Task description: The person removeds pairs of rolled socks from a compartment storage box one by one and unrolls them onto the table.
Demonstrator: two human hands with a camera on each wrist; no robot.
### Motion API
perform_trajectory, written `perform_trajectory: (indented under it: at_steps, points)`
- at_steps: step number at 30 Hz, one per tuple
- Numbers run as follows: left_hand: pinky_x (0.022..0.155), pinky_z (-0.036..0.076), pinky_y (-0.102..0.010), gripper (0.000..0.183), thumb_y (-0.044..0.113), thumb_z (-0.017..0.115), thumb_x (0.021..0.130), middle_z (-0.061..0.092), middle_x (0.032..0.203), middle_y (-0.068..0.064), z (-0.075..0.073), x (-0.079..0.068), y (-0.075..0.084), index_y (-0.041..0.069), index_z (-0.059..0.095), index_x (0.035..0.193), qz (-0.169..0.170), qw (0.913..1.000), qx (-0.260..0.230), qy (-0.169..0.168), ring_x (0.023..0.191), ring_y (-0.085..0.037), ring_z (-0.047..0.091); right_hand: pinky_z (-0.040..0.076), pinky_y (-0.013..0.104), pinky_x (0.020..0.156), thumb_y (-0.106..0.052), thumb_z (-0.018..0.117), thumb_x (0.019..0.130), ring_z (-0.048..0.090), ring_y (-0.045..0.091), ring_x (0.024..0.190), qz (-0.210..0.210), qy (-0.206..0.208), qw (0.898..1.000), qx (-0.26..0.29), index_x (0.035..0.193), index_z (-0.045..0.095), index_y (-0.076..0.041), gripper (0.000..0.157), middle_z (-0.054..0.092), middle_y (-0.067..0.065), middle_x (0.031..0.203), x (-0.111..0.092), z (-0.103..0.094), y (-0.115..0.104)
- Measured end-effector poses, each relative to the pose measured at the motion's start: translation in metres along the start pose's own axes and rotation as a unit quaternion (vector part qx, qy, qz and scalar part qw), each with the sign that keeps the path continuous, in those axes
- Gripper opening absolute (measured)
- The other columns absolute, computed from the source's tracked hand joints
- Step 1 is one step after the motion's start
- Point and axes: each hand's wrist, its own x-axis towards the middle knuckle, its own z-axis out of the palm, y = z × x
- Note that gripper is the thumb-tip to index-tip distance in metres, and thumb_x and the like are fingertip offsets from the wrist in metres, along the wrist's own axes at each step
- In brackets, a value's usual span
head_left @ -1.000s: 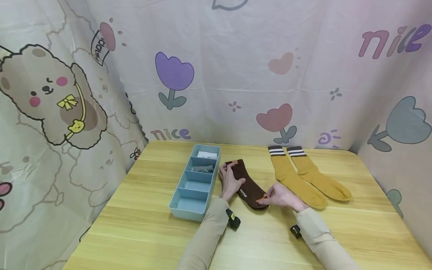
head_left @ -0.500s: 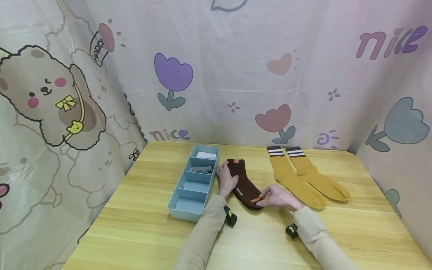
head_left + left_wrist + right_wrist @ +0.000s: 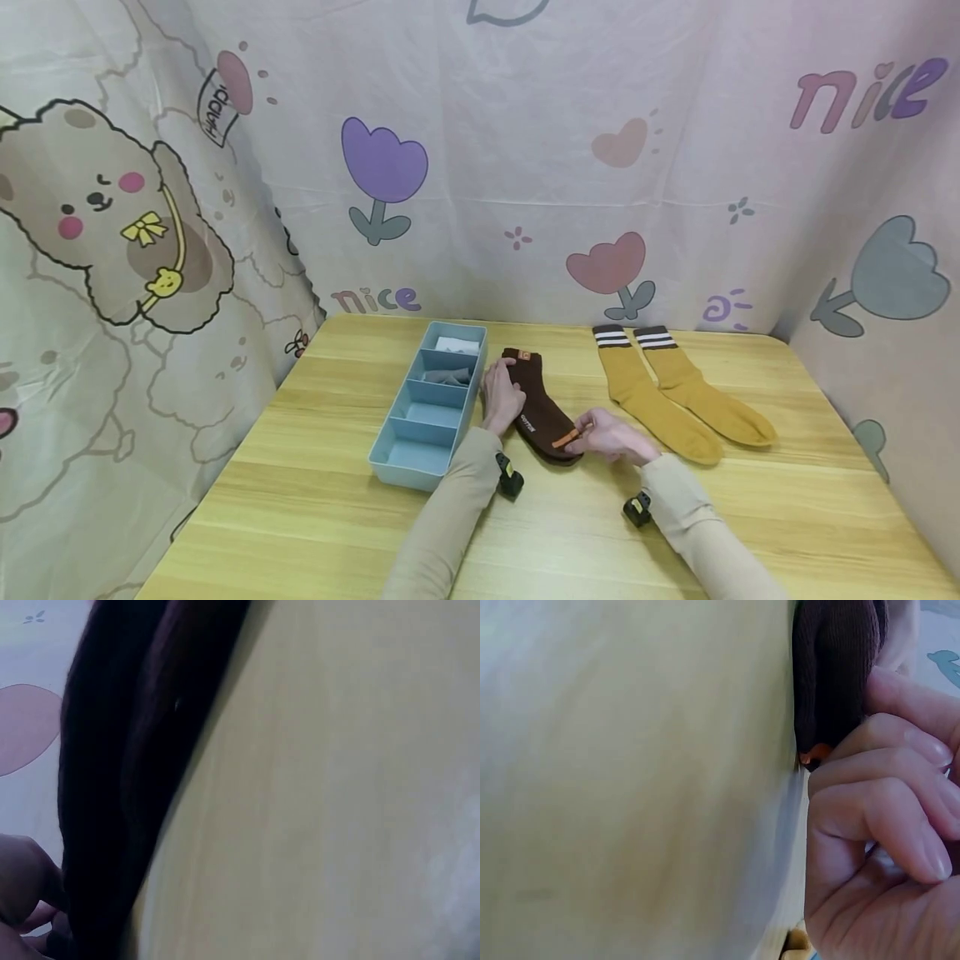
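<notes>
A pair of dark brown socks (image 3: 537, 398), one on top of the other, lies on the table with an orange tag at the cuff and an orange patch near the toe. My left hand (image 3: 502, 397) holds them along the left side near the cuff. At the toe end, my right hand (image 3: 606, 435) pinches the socks between thumb and fingers. In the right wrist view, curled fingers (image 3: 881, 799) are at the brown toe (image 3: 840, 675). Brown fabric (image 3: 124, 772) fills much of the left side of the left wrist view, with fingertips low at its edge.
Left of the socks stands a light blue divided box (image 3: 408, 479). Its two back compartments hold a folded white item (image 3: 457, 345) and a grey item (image 3: 448, 377). Two mustard-yellow socks (image 3: 660, 408) with striped cuffs lie at the right. A printed curtain hangs behind the table.
Both hands and the brown socks have shifted a little to the left, towards the box. The orange tag at the cuff shows more than a second ago.
</notes>
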Motion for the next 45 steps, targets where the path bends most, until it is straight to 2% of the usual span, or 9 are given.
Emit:
perform_trajectory:
  at_steps: [9, 14, 20, 24, 28, 31, 35, 39, 45]
  points:
    - [0.105, 0.045, -0.049, 0.052, 0.001, 0.068, 0.087, 0.066, 0.133, -0.016, -0.002, 0.000, 0.003, 0.005, 0.058, 0.137, -0.012, 0.9984, 0.054, -0.009, 0.121, -0.033, 0.062, 0.025, 0.019, 0.038, -0.014, 0.077, 0.084, 0.028, 0.004, 0.041, -0.031, -0.042, 0.998, 0.024, 0.092, 0.064, -0.005, 0.017, 0.055, -0.004, 0.063, 0.003, 0.003, 0.001]
    - [0.106, 0.044, -0.051, 0.057, 0.000, 0.070, 0.085, 0.063, 0.136, -0.018, -0.004, 0.001, 0.005, 0.003, 0.055, 0.140, -0.004, 0.9986, 0.053, -0.006, 0.123, -0.035, 0.061, 0.027, 0.018, 0.038, -0.013, 0.073, 0.088, 0.032, 0.004, 0.039, -0.048, -0.067, 0.995, 0.054, 0.097, 0.060, -0.002, 0.019, 0.047, -0.006, 0.052, 0.004, 0.005, 0.001]
    - [0.107, 0.044, -0.052, 0.063, -0.003, 0.068, 0.085, 0.057, 0.144, -0.016, -0.007, 0.001, 0.009, 0.007, 0.050, 0.145, -0.005, 0.9994, 0.034, 0.001, 0.121, -0.036, 0.061, 0.026, 0.018, 0.037, -0.020, 0.071, 0.091, 0.029, 0.003, 0.041, -0.061, -0.077, 0.993, 0.068, 0.107, 0.062, -0.003, 0.026, 0.048, -0.007, 0.055, 0.005, 0.007, -0.001]
    - [0.088, 0.052, -0.048, 0.066, -0.003, 0.066, 0.087, 0.055, 0.147, -0.011, -0.011, 0.002, 0.016, 0.012, 0.047, 0.147, -0.007, 0.9998, 0.019, 0.007, 0.098, -0.036, 0.065, 0.025, 0.019, 0.037, -0.027, 0.070, 0.093, 0.027, 0.003, 0.040, -0.073, -0.060, 0.993, 0.067, 0.113, 0.066, -0.006, 0.030, 0.047, -0.010, 0.056, 0.002, 0.007, 0.000]
    - [0.067, 0.050, -0.042, 0.065, -0.001, 0.065, 0.089, 0.054, 0.147, -0.007, -0.015, 0.004, 0.023, 0.016, 0.045, 0.149, -0.012, 0.9999, 0.002, 0.008, 0.080, -0.033, 0.061, 0.024, 0.018, 0.037, -0.027, 0.068, 0.094, 0.026, 0.002, 0.040, -0.087, -0.049, 0.990, 0.096, 0.113, 0.064, -0.003, 0.030, 0.040, -0.012, 0.051, 0.000, 0.006, 0.002]
    - [0.077, 0.054, -0.045, 0.064, -0.001, 0.065, 0.089, 0.054, 0.148, -0.007, -0.015, 0.005, 0.028, 0.018, 0.046, 0.148, -0.016, 0.9995, -0.026, 0.005, 0.100, -0.034, 0.065, 0.024, 0.018, 0.038, -0.022, 0.067, 0.095, 0.027, 0.000, 0.040, -0.106, -0.045, 0.984, 0.139, 0.110, 0.062, -0.001, 0.026, 0.039, -0.013, 0.048, -0.002, 0.002, 0.004]
    - [0.105, 0.048, -0.050, 0.063, -0.004, 0.065, 0.089, 0.053, 0.148, -0.011, -0.010, 0.009, 0.032, 0.014, 0.047, 0.146, -0.005, 0.9964, -0.083, -0.016, 0.133, -0.033, 0.054, 0.025, 0.017, 0.041, -0.015, 0.065, 0.095, 0.030, -0.002, 0.041, -0.136, -0.028, 0.974, 0.178, 0.103, 0.060, -0.001, 0.016, 0.061, -0.013, 0.059, -0.005, -0.006, 0.009]
    - [0.115, 0.041, -0.050, 0.062, -0.006, 0.066, 0.088, 0.052, 0.149, -0.016, -0.001, 0.011, 0.033, 0.008, 0.048, 0.145, 0.007, 0.9894, -0.132, -0.060, 0.139, -0.035, 0.047, 0.029, 0.017, 0.044, -0.010, 0.062, 0.095, 0.036, -0.002, 0.045, -0.145, -0.003, 0.973, 0.180, 0.098, 0.059, -0.002, 0.009, 0.075, -0.007, 0.081, -0.011, -0.014, 0.014]
    - [0.116, 0.040, -0.049, 0.064, -0.004, 0.070, 0.085, 0.051, 0.149, -0.020, 0.012, 0.015, 0.031, 0.004, 0.048, 0.144, 0.023, 0.9841, -0.139, -0.108, 0.140, -0.038, 0.046, 0.039, 0.018, 0.048, -0.008, 0.058, 0.097, 0.043, 0.001, 0.051, -0.131, 0.021, 0.974, 0.181, 0.102, 0.055, 0.001, 0.011, 0.073, -0.005, 0.086, -0.017, -0.022, 0.020]
